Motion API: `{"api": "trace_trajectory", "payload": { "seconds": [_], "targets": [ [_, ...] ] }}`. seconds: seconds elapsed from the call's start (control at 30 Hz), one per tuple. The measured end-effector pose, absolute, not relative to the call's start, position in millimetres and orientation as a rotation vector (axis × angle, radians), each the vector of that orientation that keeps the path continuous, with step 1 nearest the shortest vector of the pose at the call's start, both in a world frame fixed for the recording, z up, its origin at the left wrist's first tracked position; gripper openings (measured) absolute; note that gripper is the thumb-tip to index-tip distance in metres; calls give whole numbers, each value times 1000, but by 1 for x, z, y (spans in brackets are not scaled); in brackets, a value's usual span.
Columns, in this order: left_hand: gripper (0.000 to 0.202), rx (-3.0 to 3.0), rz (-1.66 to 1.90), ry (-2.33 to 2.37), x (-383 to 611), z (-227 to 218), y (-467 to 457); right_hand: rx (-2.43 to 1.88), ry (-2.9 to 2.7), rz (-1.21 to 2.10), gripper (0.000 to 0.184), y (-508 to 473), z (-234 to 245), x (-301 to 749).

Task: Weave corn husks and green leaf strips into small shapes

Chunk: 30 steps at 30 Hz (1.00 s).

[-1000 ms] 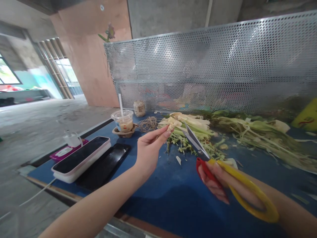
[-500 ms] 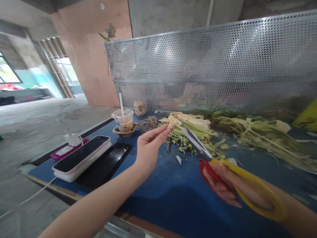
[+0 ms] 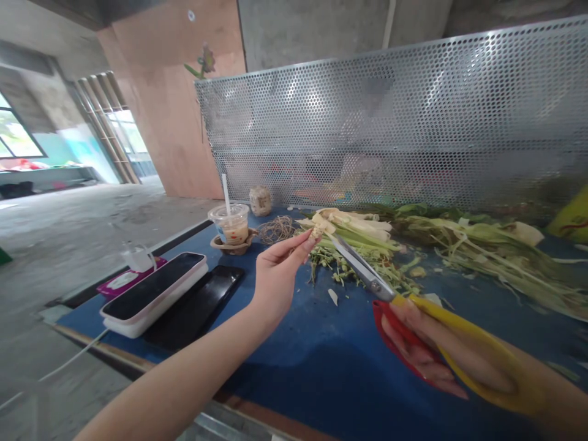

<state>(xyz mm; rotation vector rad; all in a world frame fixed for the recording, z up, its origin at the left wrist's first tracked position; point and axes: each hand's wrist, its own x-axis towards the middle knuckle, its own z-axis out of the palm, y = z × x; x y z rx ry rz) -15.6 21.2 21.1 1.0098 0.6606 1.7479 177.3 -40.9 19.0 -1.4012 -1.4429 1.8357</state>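
Right now left hand is raised over the blue table, thumb and forefinger pinched on a small pale plant piece, other fingers curled under. Right hand is low at right, fingers through the loops of scissors with one red handle and one yellow handle, closed around them. Scissor blades point up-left, nearly shut, tips just beside the plant piece; cannot tell if they touch it. Plant piece sits in the air above the table, in front of a pile of pale and green stalks

Under the blades small green trimmings lie scattered, one white scrap on the mat near the left wrist. More long green stalks and leaves spread along the back right of the table. Left of the stalk pile: a coil of brown twine, a small jar behind it, a clear plastic cup with a straw in a brown holder. Nearer the left edge a phone on a white case, a dark flat phone beside it touching, a pink packet behind. Perforated metal screen stands along the back of the table; a yellow object at far right edge
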Motion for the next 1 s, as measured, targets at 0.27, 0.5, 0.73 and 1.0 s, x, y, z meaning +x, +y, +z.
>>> {"api": "trace_trajectory", "payload": {
  "seconds": [0.27, 0.5, 0.73, 1.0],
  "targets": [
    [14, 1000, 1723, 656, -14, 20, 19, -1216, -1511, 1847, 58, -36, 13, 177],
    [12, 1017, 1703, 627, -13, 18, 17, -1155, -1502, 1881, 55, -35, 7, 180],
    [12, 1034, 1718, 640, -14, 19, 17, -1280, -1450, 1860, 61, -41, 17, 176],
    [13, 1024, 1727, 651, -13, 17, 18, -1203, -1525, 1812, 56, -41, 19, 177]
  ]
}}
